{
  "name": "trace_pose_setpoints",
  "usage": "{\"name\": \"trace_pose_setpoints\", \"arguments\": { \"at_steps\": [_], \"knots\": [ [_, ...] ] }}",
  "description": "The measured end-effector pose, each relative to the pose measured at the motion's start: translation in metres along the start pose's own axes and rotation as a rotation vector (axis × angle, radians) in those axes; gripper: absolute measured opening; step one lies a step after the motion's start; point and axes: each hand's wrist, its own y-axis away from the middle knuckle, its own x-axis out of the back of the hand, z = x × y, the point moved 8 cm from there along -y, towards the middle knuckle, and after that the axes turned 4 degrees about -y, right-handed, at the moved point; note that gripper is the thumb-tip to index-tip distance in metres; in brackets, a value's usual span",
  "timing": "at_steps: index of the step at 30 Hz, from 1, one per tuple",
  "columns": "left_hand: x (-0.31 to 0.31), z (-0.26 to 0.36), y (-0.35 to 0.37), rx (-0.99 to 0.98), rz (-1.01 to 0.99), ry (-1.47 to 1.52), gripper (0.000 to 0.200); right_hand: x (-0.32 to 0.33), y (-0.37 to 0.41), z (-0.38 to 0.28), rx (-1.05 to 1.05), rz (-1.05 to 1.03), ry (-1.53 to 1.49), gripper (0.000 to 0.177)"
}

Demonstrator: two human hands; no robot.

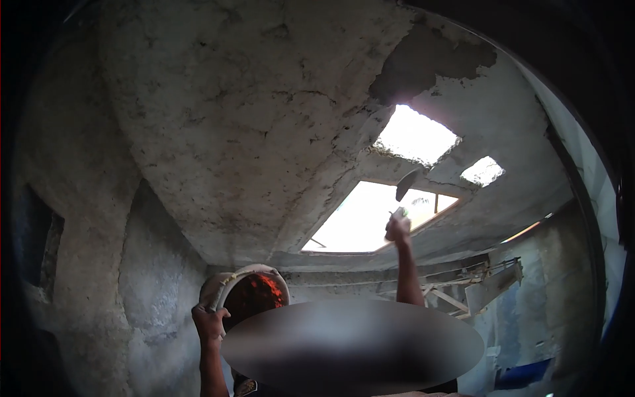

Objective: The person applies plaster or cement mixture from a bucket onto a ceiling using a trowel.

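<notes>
At the lower left, my left hand [210, 323] grips the rim of a pale, crusted bucket [221, 286]. The bucket is tilted, so its dark inside shows with bright orange-red patches. My right hand [399, 229] is raised before the bright window opening and closed round the handle of a trowel [407, 185]. Its dark blade points up towards the rough plaster and touches nothing that I can make out. A large blurred oval between the arms hides whatever lies behind it.
Rough grey plaster wall [251, 119] fills the upper part, with a darker damp-looking patch [430, 63]. Light comes through a large window opening [350, 221] and two smaller holes. A wooden frame [453, 301] stands at the right, above something blue [522, 374].
</notes>
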Motion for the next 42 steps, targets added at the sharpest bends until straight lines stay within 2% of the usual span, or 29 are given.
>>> {"name": "trace_pose_setpoints", "arguments": {
  "at_steps": [1,2,3,4,5,6,7,8,10,12,14,16,17,18,20,21,22,24,25,26,28,30,32,33,34,36,40,42],
  "knots": [
    [0.001,-0.005,0.000,0.015,0.006,-0.009,0.030,-0.010,0.037,0.016,-0.039,-0.131,0.014,0.055],
    [0.002,-0.009,0.000,0.030,0.012,-0.018,0.030,-0.010,0.068,0.029,-0.020,-0.154,0.162,0.048],
    [0.003,-0.011,0.001,0.008,0.027,-0.024,0.029,-0.024,0.111,0.028,-0.100,-0.306,-0.045,0.035],
    [0.006,-0.014,0.002,0.010,0.053,-0.075,0.031,-0.018,0.135,0.038,0.067,-0.243,0.088,0.024],
    [0.006,-0.011,0.003,-0.017,0.069,-0.096,0.032,-0.020,0.166,0.055,-0.023,-0.329,0.013,0.021],
    [0.006,-0.008,0.005,-0.040,0.086,-0.120,0.034,-0.022,0.196,0.065,-0.118,-0.413,-0.060,0.023],
    [0.006,-0.010,0.007,-0.022,0.093,-0.097,0.037,-0.021,0.219,0.078,-0.193,-0.417,0.058,0.023],
    [0.007,-0.005,0.009,0.004,0.074,-0.216,0.039,-0.022,0.242,0.089,-0.270,-0.417,0.171,0.022],
    [0.010,-0.007,0.011,-0.011,0.108,-0.266,0.038,-0.022,0.282,0.088,-0.251,-0.384,0.398,0.021],
    [0.013,-0.012,0.011,0.035,0.097,-0.263,0.037,-0.025,0.313,0.098,-0.320,-0.410,0.391,0.022],
    [0.014,0.002,0.012,-0.061,0.126,-0.230,0.033,-0.032,0.331,0.103,-0.381,-0.480,0.335,0.024],
    [0.011,0.013,0.014,-0.048,0.088,-0.158,0.029,-0.034,0.341,0.089,-0.284,-0.534,0.546,0.043],
    [0.010,0.008,0.013,-0.072,0.073,-0.111,0.022,-0.032,0.344,0.094,-0.336,-0.588,0.495,0.048],
    [0.011,0.003,0.009,-0.055,0.012,-0.184,0.028,-0.037,0.347,0.082,-0.336,-0.641,0.481,0.045],
    [0.014,0.011,0.010,-0.065,0.016,-0.097,0.042,-0.044,0.355,0.067,-0.333,-0.735,0.313,0.039],
    [0.018,0.006,0.011,-0.042,0.022,-0.138,0.048,-0.051,0.360,0.066,-0.364,-0.877,0.235,0.043],
    [0.021,0.004,0.007,-0.039,0.026,-0.172,0.054,-0.054,0.361,0.068,-0.375,-0.935,0.181,0.044],
    [0.023,0.019,0.009,0.002,-0.011,-0.085,0.054,-0.063,0.347,0.076,0.032,-0.948,0.480,0.038],
    [0.021,0.020,0.008,-0.005,-0.063,0.027,0.054,-0.083,0.352,0.036,0.178,-0.930,0.617,0.038],
    [0.023,0.023,0.008,0.004,-0.075,0.008,0.054,-0.094,0.354,0.022,0.260,-0.912,0.800,0.035],
    [0.024,0.033,0.007,-0.006,-0.084,0.082,0.056,-0.109,0.354,0.013,0.229,-0.931,0.956,0.034],
    [0.026,0.037,0.007,-0.026,-0.093,0.055,0.055,-0.128,0.356,0.012,0.273,-1.030,0.948,0.035],
    [0.026,0.045,0.006,-0.075,-0.115,0.049,0.043,-0.149,0.359,0.003,0.330,-1.104,0.973,0.032],
    [0.024,0.046,0.005,-0.082,-0.141,0.072,0.044,-0.158,0.360,0.005,0.414,-1.149,1.034,0.029],
    [0.021,0.047,0.007,-0.073,-0.158,0.065,0.044,-0.178,0.367,-0.010,0.510,-1.203,0.961,0.028],
    [0.020,0.059,0.009,-0.117,-0.177,0.067,0.044,-0.189,0.372,-0.014,0.595,-1.165,0.842,0.027],
    [0.017,0.075,0.020,-0.082,-0.237,0.140,0.045,-0.200,0.373,0.007,0.499,-1.157,1.077,0.032],
    [0.013,0.084,0.024,-0.126,-0.295,0.088,0.046,-0.208,0.382,0.010,0.652,-1.267,0.773,0.027]
  ]
}}
